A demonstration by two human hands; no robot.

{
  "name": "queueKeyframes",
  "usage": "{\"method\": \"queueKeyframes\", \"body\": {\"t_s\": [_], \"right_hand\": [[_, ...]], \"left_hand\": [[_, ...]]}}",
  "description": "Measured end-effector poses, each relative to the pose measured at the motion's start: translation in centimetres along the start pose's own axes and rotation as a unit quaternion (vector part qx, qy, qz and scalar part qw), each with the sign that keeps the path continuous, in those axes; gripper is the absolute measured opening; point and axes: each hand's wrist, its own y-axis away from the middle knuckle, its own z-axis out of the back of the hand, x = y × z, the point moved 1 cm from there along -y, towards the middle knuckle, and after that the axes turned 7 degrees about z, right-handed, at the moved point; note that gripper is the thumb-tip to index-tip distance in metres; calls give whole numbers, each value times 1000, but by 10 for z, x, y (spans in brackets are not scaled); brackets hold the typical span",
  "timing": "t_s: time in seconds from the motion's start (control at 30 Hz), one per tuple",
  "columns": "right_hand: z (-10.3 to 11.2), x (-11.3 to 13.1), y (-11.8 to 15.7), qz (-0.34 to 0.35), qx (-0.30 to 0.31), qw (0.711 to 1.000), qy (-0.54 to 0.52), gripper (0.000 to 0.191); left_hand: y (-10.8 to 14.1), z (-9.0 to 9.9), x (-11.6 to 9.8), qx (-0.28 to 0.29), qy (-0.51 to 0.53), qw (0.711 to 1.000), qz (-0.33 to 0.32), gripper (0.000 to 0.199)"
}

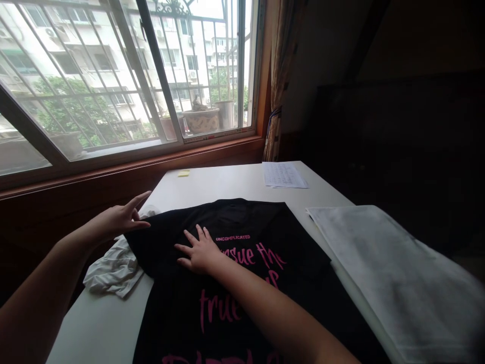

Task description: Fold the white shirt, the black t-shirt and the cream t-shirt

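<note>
A black T-shirt (306, 258) with pink lettering lies spread out, face up, on a white table (223, 182). Flat on its upper chest, beside the small printed word, rests my right hand (200, 253) with the fingers spread. My left hand (127, 216) is at the sleeve on the left, its index finger stretched out and its thumb at the sleeve's edge; a gap shows between the two. The other fingers of that hand are partly hidden. My right forearm covers part of the lettering.
A crumpled light grey cloth (113, 270) lies at the table's left edge, partly under the shirt. On the right is a grey-white cloth (397, 278). Printed sheets (284, 175) and yellow sticky notes (183, 173) lie at the far side, below a barred window (151, 76).
</note>
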Motion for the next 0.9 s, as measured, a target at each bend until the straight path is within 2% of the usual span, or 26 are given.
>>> {"method": "queueKeyframes", "body": {"t_s": [0.1, 0.2, 0.27, 0.33, 0.43, 0.53, 0.67, 0.8, 0.9], "right_hand": [[0, 0, 0, 5, 6, 1000, 1, 67], [0, 0, 1, 11, 8, 1000, 0, 68], [1, 0, 3, 18, 5, 1000, 3, 68], [2, 0, 5, 38, -7, 999, 8, 66], [3, 3, 8, 115, -25, 993, 17, 60], [1, 6, 9, 200, -18, 980, 18, 55], [-2, 6, 11, 214, -21, 977, 12, 58], [-4, 4, 13, 209, -26, 978, 3, 59], [-4, 5, 13, 214, -32, 976, -7, 59]], "left_hand": [[14, -13, 20, 68, 65, 995, 19, 110], [26, -25, 38, 75, 81, 994, 19, 106], [31, -29, 47, 61, 84, 994, 26, 101], [35, -28, 52, 28, 92, 995, 32, 86], [36, -21, 50, -49, 114, 992, 21, 67], [34, -12, 34, -133, 96, 986, 10, 64], [28, 1, -3, -225, 50, 973, 23, 55], [17, 4, -43, -240, 135, 961, 27, 56], [11, -5, -77, -181, 230, 956, -6, 63]]}}
